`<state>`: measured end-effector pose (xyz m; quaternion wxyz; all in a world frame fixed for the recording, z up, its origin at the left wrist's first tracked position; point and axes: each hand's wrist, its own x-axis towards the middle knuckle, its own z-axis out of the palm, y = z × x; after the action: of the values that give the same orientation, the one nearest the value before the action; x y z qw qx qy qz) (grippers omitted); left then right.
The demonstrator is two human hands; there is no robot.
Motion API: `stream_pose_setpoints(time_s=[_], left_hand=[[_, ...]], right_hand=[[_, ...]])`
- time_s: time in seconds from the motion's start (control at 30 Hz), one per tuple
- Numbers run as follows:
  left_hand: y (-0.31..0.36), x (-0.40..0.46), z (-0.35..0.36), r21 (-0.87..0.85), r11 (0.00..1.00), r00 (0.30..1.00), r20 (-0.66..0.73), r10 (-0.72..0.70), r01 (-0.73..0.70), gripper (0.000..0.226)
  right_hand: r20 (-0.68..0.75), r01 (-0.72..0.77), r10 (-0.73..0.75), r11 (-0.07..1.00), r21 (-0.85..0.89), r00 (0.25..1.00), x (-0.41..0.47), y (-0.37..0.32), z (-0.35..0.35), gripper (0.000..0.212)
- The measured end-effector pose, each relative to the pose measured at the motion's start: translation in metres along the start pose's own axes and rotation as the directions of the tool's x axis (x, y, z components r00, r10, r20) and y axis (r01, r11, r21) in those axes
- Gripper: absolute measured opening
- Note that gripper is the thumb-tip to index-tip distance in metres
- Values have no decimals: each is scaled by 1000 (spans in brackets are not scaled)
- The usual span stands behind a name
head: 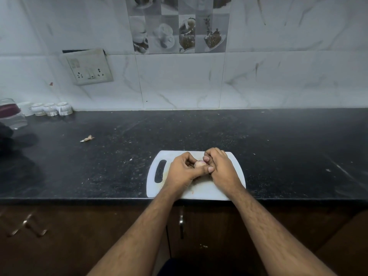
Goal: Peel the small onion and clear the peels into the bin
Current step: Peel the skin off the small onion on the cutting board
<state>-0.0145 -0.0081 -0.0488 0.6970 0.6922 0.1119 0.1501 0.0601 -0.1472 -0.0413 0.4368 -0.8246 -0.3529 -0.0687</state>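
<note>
both my hands meet over the white cutting board (pixel 229 156) at lower centre of the frame. my left hand (pixel 182 171) is curled around the small onion (pixel 199 163), fingers closed on it, thumb stretched across toward the right. my right hand (pixel 220 166) is pressed against the onion's right side, fingertips (pixel 206 158) bent in and touching its top; thumb mostly hidden, so can't tell if it pinches skin or just rests. onion shows pale pink, mostly covered by fingers, held just above the board. board lies at the front edge of the black countertop (pixel 288 146), handle slot on its left. one loose peel scrap (pixel 87 138) lies on the counter, well apart, left of centre. upside-down white cups (pixel 51 108) stand at the far left by the wall. socket plate (pixel 88 66) upper left on the tiles.
</note>
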Motion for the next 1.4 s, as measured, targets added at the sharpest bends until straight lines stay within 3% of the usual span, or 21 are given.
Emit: stream_pose_setpoints(time_s=[0.23, 0.4, 0.5, 0.7, 0.87, 1.03, 1.27, 1.4], left_hand=[[3, -2, -3, -11, 999, 992, -117, 42, -44, 52], [2, -3, -4, -65, 995, 997, -44, 67, -70, 49], [-5, 3, -5, 13, 996, 991, -91, 94, -94, 49], [-12, 6, -3, 101, 989, 990, -79, 113, -104, 52], [-12, 5, -1, 157, 982, 991, -68, 113, -102, 56], [-11, 6, -2, 138, 987, 992, -81, 96, -84, 60], [-12, 5, -3, 104, 991, 989, -110, 100, -89, 51], [-11, 5, -4, 5, 997, 990, -123, 72, -72, 56]], right_hand=[[-146, -29, 39, 997, 69, 989, -1, 0, -4, 18], [-34, -124, 135, 967, 224, 990, -4, 0, 0, 22], [-101, -116, 139, 973, 199, 985, -3, 3, -2, 15], [-65, -90, 102, 982, 165, 993, -3, -3, -1, 15], [-20, -128, 136, 962, 241, 990, -2, -2, -2, 5], [14, -207, 213, 928, 309, 977, -5, -6, -2, 8], [-51, -130, 139, 981, 142, 989, -3, -2, 1, 11], [10, -156, 158, 960, 234, 987, -5, -5, -1, 17]])
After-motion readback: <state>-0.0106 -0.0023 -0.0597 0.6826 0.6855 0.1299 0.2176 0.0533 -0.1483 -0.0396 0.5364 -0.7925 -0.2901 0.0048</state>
